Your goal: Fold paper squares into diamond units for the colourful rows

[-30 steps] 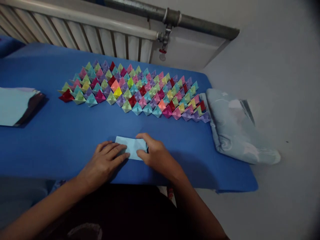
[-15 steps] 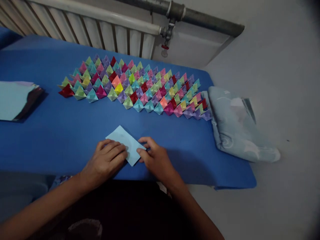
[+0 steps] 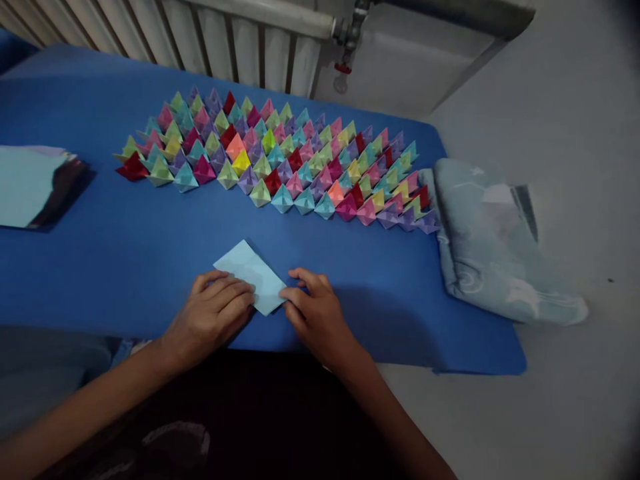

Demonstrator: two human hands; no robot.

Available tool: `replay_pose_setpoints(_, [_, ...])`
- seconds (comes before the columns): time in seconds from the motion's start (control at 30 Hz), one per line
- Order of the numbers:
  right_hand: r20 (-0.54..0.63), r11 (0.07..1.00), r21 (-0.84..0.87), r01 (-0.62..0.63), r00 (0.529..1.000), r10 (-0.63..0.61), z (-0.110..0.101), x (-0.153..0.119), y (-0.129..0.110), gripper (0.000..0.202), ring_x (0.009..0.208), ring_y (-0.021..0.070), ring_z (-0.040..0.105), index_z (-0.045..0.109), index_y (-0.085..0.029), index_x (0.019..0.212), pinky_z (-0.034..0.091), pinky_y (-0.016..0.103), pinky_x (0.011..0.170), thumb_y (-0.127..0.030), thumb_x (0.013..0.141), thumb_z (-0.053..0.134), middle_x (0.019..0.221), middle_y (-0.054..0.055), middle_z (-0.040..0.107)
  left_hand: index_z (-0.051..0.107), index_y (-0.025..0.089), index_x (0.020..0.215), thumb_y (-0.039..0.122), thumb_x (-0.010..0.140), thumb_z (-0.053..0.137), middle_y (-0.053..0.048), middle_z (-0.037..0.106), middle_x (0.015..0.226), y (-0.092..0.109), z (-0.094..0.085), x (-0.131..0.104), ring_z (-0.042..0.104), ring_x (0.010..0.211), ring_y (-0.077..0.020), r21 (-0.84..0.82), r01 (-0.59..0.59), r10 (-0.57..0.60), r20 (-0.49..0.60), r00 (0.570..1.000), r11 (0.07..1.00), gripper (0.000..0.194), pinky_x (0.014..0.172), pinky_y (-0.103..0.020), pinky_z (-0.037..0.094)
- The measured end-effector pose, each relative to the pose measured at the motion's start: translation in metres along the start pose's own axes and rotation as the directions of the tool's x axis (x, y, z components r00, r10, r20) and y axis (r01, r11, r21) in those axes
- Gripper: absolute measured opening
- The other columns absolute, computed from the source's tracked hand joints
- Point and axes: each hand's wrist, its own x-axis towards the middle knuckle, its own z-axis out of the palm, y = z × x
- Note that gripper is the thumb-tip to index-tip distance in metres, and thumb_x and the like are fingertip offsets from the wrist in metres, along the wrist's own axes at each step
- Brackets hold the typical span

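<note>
The near left edge of the light-blue paper (image 3: 250,268) is covered by the left hand (image 3: 213,317), and its right corner is partly concealed by the right hand (image 3: 317,310); whether this corner is pinched cannot be seen. To the left of the paper, a stack of sheets (image 3: 25,190) is cut by the picture's edge. Beyond the paper, the lower parts of many folded pieces (image 3: 275,157) are hidden by those in front, and the radiator (image 3: 245,50) is cut off at the top. To the right of the paper, a dark patch (image 3: 526,213) on the folded cloth (image 3: 477,243) cannot be identified.
</note>
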Motion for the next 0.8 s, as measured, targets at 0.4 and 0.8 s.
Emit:
replay_pose_setpoints(0.4, [-0.008, 0.981, 0.075, -0.178, 0.984, 0.179, -0.004, 0.011, -0.002, 0.013, 0.110, 0.0246, 0.059, 0.064, -0.018, 0.081, 0.046, 0.044, 0.095, -0.020, 0.091, 0.055, 0.115, 0.012, 0.065, 0.065, 0.018, 0.087, 0.032, 0.096, 0.052, -0.007, 0.067, 0.090, -0.004, 0.004, 0.006, 0.059, 0.084, -0.0225, -0.030, 0.240, -0.239, 0.046, 0.970, 0.970, 0.021, 0.078, -0.038, 0.037])
replay_pose_setpoints(0.8, [0.004, 0.979, 0.030, -0.204, 0.979, 0.204, -0.004, 0.014, -0.004, 0.015, 0.112, 0.0255, 0.058, 0.060, -0.018, 0.076, 0.046, 0.043, 0.096, -0.018, 0.090, 0.054, 0.116, 0.014, 0.063, 0.063, 0.020, 0.077, 0.038, 0.093, 0.056, -0.006, 0.065, 0.087, -0.006, 0.010, 0.006, 0.057, 0.084, -0.0235, 0.012, 0.362, -0.363, 0.046, 0.931, 0.932, 0.025, 0.077, -0.038, 0.035])
